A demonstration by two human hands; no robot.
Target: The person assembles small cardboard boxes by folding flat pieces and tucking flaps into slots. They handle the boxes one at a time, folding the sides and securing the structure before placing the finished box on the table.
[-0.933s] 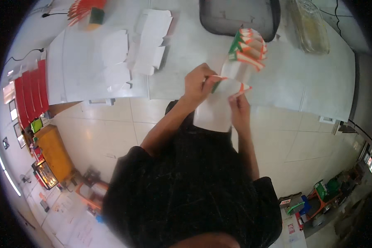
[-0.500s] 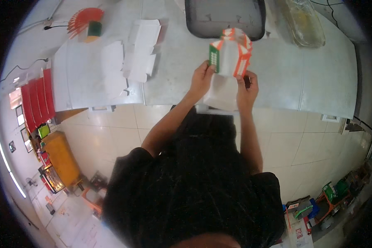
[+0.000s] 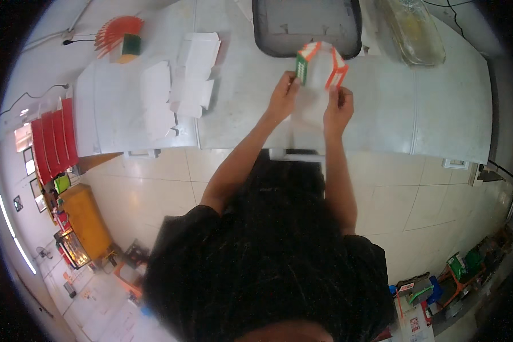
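A small paperboard carton (image 3: 337,75), partly folded, stands raised in front of me with its pale inside facing up. Its left side panel is green; orange and white cover the right side and far end. My left hand (image 3: 283,96) pinches the near end of the green panel between thumb and fingers. On the opposite side, my right hand (image 3: 338,108) grips the near end of the orange-and-white panel. Left of my hands, white unfolded carton blanks (image 3: 195,77) lie flat on the metal table (image 3: 245,97).
Beyond the carton sits a dark rectangular tray (image 3: 308,20). A clear plastic container (image 3: 411,34) is at the far right. Fanned orange pieces (image 3: 118,27) with a green block lie at the far left. Red panels (image 3: 54,137) hang off the table's left side.
Both hands have moved slightly away from me with the carton. It now appears tilted differently, with its side panels looking shorter and less of its pale inside showing.
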